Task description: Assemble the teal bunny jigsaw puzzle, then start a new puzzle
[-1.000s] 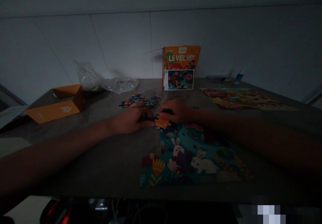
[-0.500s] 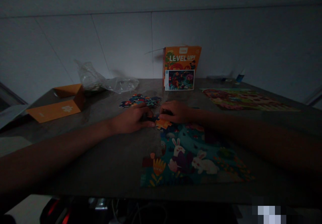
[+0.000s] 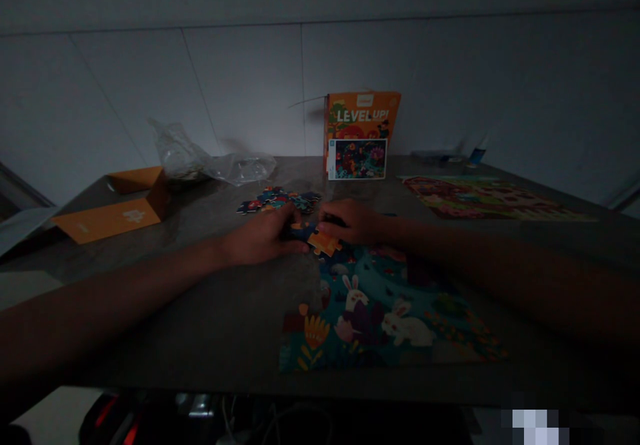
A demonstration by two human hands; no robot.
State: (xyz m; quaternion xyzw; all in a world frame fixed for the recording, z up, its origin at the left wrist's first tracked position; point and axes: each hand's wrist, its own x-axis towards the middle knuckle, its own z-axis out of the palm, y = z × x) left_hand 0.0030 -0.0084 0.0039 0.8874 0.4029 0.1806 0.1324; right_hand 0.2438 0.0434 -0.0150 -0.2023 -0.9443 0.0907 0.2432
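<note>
A partly joined jigsaw puzzle [image 3: 370, 311] with white rabbits and flowers lies at the near middle of the table. At its far left edge is an orange puzzle piece [image 3: 324, 242], with the fingers of my right hand [image 3: 350, 221] closed on its upper side. My left hand [image 3: 265, 233] is just left of it, thumb and fingers around a dark blue puzzle piece [image 3: 301, 231], partly hidden by the fingers. Beyond my hands sits a pile of loose puzzle pieces [image 3: 277, 199]. The dim light hides the exact finger contact.
An orange box [image 3: 363, 115] reading "LEVEL UP!" stands at the back, a picture card [image 3: 357, 159] leaning against it. Another puzzle [image 3: 495, 198] lies at the right. Leftward are an open orange carton [image 3: 113, 218] and clear plastic bags [image 3: 183, 151]. A small bottle [image 3: 477, 154] stands far right.
The orange piece has turned and shifted slightly between my hands. My left fingers have opened a little from the thumb, so more of the blue piece shows.
</note>
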